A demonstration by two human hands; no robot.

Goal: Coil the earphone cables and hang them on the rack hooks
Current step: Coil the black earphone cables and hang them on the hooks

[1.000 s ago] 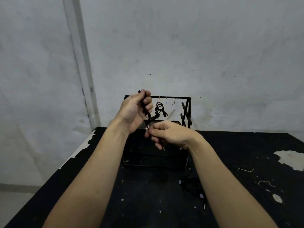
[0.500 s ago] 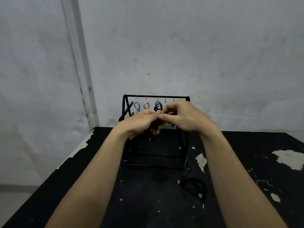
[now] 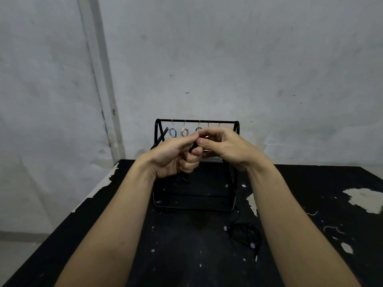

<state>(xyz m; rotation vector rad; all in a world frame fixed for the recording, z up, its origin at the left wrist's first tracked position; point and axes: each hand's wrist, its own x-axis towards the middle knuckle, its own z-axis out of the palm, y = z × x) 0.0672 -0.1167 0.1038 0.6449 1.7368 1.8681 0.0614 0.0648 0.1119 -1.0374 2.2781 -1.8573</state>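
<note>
A black wire rack (image 3: 236, 129) stands at the back of the black table (image 3: 186, 255), with small hooks along its top bar. A blue coil (image 3: 172, 132), a pink coil (image 3: 184, 132) and a black coil (image 3: 198, 128) hang from the left hooks; two hooks to the right are bare. My left hand (image 3: 176, 158) is closed on a black earphone cable (image 3: 191, 147), whose end hangs below my fist. My right hand (image 3: 223, 148) pinches the same cable at its top, fingertips touching my left thumb, in front of the rack's middle.
Another black earphone cable (image 3: 246, 235) with white earbud tips lies loose on the table right of centre, in front of the rack. The tabletop has chipped pale patches (image 3: 364, 198) and thin scraps at the right. A grey wall rises right behind the rack.
Both hands came together in front of the rack and rose slightly. The right hand moved up from below to meet the left thumb; the hanging coils came into sight.
</note>
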